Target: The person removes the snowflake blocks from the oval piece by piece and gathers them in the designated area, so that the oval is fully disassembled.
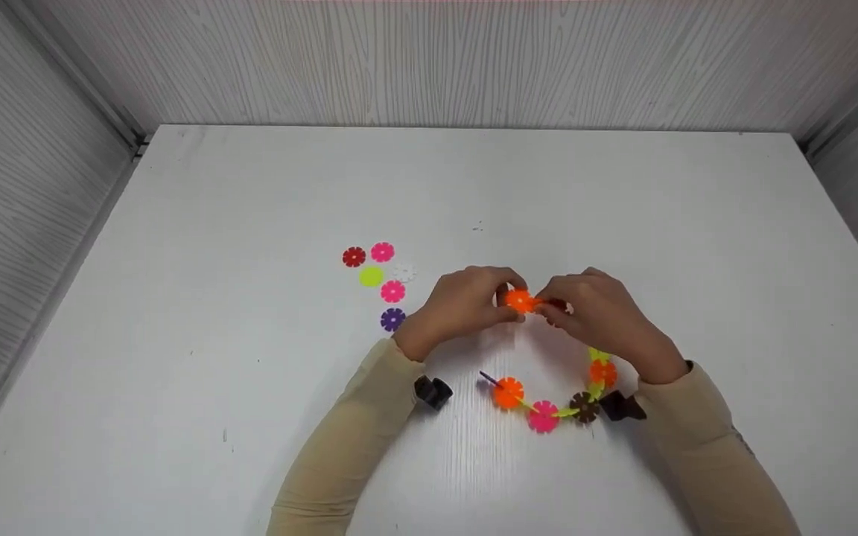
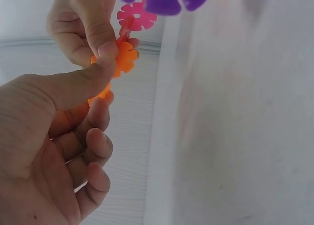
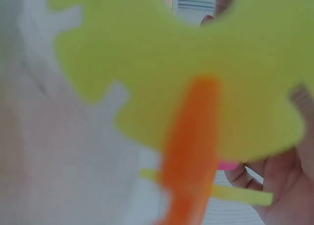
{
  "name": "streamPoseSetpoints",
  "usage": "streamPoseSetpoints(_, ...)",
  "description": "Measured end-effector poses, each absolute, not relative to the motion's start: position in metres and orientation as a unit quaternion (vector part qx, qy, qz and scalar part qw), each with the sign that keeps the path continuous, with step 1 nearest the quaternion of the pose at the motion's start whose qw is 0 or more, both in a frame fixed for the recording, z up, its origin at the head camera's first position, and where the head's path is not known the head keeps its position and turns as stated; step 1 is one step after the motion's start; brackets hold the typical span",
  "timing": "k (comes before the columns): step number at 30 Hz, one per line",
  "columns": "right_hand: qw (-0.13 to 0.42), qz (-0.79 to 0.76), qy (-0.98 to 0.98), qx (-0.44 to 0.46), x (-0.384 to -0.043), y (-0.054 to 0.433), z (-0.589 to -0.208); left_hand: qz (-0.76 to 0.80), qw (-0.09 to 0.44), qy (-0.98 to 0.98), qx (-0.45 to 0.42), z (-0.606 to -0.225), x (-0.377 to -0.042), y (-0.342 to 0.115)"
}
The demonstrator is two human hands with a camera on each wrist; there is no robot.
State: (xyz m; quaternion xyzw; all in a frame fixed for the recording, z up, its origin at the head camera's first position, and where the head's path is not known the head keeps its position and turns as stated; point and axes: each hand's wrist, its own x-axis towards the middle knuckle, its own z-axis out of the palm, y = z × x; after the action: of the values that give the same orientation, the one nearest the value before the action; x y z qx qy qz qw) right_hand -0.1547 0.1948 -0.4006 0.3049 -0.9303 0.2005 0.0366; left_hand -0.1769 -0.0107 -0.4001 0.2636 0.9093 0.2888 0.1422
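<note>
Nearest, on the near side of the held orange disc [image 1: 520,301] and to either side of it, come two beige sleeves [image 1: 339,447], each with a black device [image 1: 433,392] at the cuff. Between them, nearer than that disc, a curved chain of slotted flower discs lies on the table [image 1: 444,476]: a pink disc [image 1: 544,417], a brown disc [image 1: 585,408], a second orange disc [image 1: 508,393], a third orange disc [image 1: 602,374] and a purple piece [image 1: 488,379] edge-on at its free end, with yellow-green discs [image 1: 599,355] among them. The chain's upper right stretch is partly hidden by the right hand [image 1: 596,309]. The left hand [image 1: 470,305] pinches the held orange disc between thumb and fingers from its left; the right hand's thumb and fingers pinch the adjoining part of the chain, just right of it. Left of the held disc lie loose discs: a purple disc [image 1: 393,319] by the left wrist, then pink, yellow, white, red and another pink. Far beyond it stands a wood-grained panel [image 1: 459,63].
</note>
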Motion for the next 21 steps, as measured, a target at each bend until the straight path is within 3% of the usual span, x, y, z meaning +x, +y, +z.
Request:
streamPoseSetpoints(10, 0.049, 0.205, -0.931, 0.297, -0.156, 0.191, -0.401, 0.290, 0.108, 0.920, 0.239, -0.398, -0.176, -0.010)
streamPoseSetpoints(21, 0.066, 0.190, -0.915, 0.349, -0.155, 0.193, -0.402, 0.308, 0.145, 0.903, 0.261, -0.393, -0.180, -0.020)
